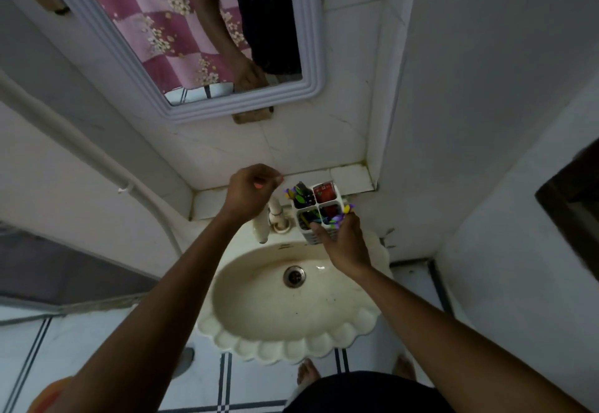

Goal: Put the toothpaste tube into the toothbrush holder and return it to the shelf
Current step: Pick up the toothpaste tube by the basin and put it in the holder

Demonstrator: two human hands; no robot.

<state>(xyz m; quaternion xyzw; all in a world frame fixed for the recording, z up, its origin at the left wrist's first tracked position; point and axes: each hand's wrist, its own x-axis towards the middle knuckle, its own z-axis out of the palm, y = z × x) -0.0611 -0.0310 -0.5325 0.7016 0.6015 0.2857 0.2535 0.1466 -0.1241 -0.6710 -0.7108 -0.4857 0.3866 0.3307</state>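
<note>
A white toothbrush holder (319,215) with separate compartments is gripped from below by my right hand (345,244), above the back rim of the sink. The red toothpaste tube (324,193) stands in its far right compartment. Dark and coloured brush handles fill the other compartments. My left hand (251,190) hovers to the left of the holder, over the tap, fingers curled with nothing visible in them. The tiled shelf (350,177) runs along the wall just behind the holder.
A cream scalloped sink (356,325) with a metal drain (294,276) lies below my hands. A white tap (275,215) stands at its back. A framed mirror (311,88) hangs above the shelf. A wall closes in on the right.
</note>
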